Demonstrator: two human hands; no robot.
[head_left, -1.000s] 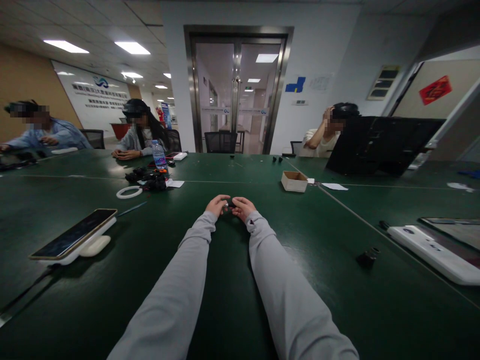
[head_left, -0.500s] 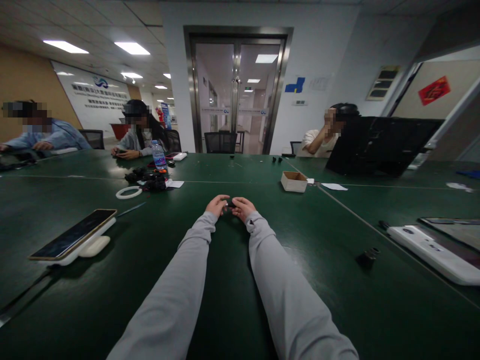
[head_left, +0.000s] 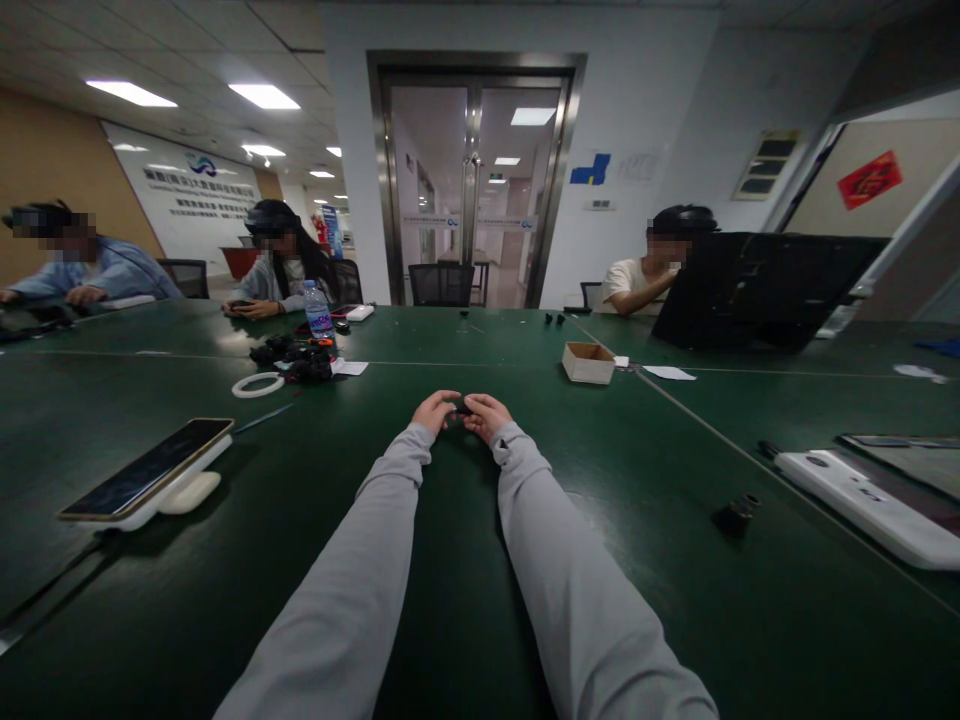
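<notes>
Both of my arms reach forward over the dark green table [head_left: 480, 345], and the hands nearly meet at its middle. Between the fingertips is a small black object [head_left: 463, 408], too small and too covered to name. My right hand [head_left: 487, 415] is closed, pinching this object from the right. My left hand [head_left: 435, 412] is curled beside it, its thumb and fingertips at the object's left end, where a small whitish spot shows. Whether the left fingers grip the object or only touch it I cannot make out.
An open box [head_left: 588, 364] stands ahead on the right. Leftward lie a white ring [head_left: 257, 385], black gear [head_left: 300, 360], a water bottle [head_left: 317, 312] and a phone [head_left: 161, 468] on a white stand. A small black piece [head_left: 739, 513] sits at right. Several people sit across the table.
My hands and the small black object stay almost in place. Across the table at right, a person has lowered a hand from the head.
</notes>
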